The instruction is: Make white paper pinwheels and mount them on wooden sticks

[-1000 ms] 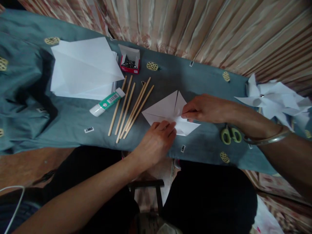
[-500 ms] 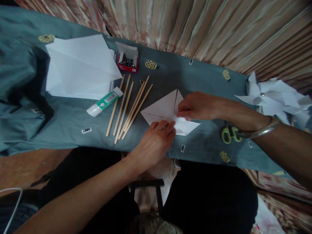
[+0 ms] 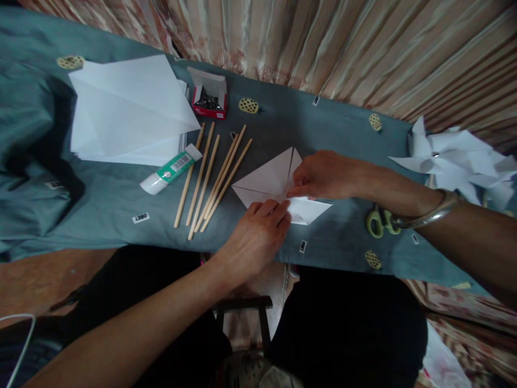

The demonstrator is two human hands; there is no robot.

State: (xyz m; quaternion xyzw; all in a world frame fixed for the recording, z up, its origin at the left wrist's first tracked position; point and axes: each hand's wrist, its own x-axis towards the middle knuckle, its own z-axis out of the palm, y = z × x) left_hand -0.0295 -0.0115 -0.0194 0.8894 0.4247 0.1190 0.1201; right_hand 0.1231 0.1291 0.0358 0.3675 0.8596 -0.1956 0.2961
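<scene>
A white paper square [image 3: 267, 175] lies on the cloth in front of me, with slits running in from its corners toward the middle. My left hand [image 3: 264, 226] rests on its near side, fingers bent and pressed down by the centre. From the right, my right hand [image 3: 317, 177] reaches over the sheet; its thumb and fingers are pinched on paper close to the centre. The right fingertips partly hide the folded bit there. Both hands are closed, their tips almost touching.
Left of the paper lie several wooden sticks [image 3: 219, 183], a glue tube [image 3: 172, 168], a small red box of metal pins [image 3: 209, 102] and a stack of white paper [image 3: 125, 108]. To the right are green-handled scissors [image 3: 375, 223] and finished paper pinwheels [image 3: 456, 156].
My right hand's fingertips have shifted slightly left toward the centre of the paper. My left hand stays in place. The view has moved a little.
</scene>
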